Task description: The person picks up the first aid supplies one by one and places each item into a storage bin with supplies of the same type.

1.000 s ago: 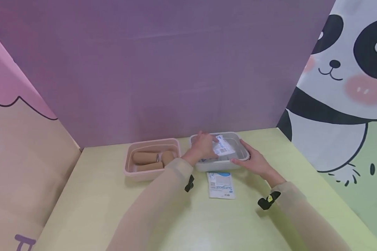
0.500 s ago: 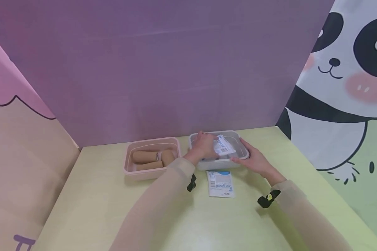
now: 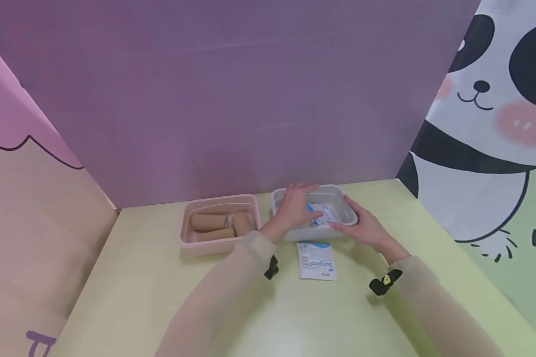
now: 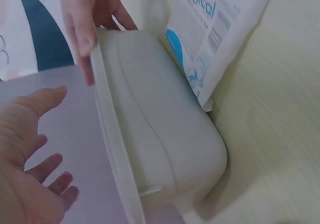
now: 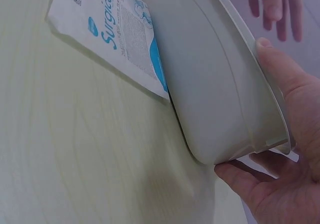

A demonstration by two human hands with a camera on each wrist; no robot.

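Observation:
A pale grey plastic box (image 3: 305, 233) stands at the back of the table. My right hand (image 3: 367, 227) holds its right corner, thumb on the near rim and fingers round the side; the right wrist view shows this grip on the box wall (image 5: 205, 73). Over the box's left part is my left hand (image 3: 294, 208), its fingers spread with nothing between them. Inside the box lies a white packet (image 3: 327, 214) with blue print, partly behind the left thumb. Another white packet marked "Surgical" (image 3: 317, 263) lies flat on the table just in front of the box.
Left of the grey box stands a pink box (image 3: 212, 246) holding several tan bandage-like rolls (image 3: 209, 222). Behind both boxes rises a purple wall (image 3: 250, 99). A panda-printed panel (image 3: 482, 208) borders the table on the right.
My left hand has let go of the white packet and lifted with fingers spreading; the packet now lies lower in the grey box. My right hand keeps its hold on the box.

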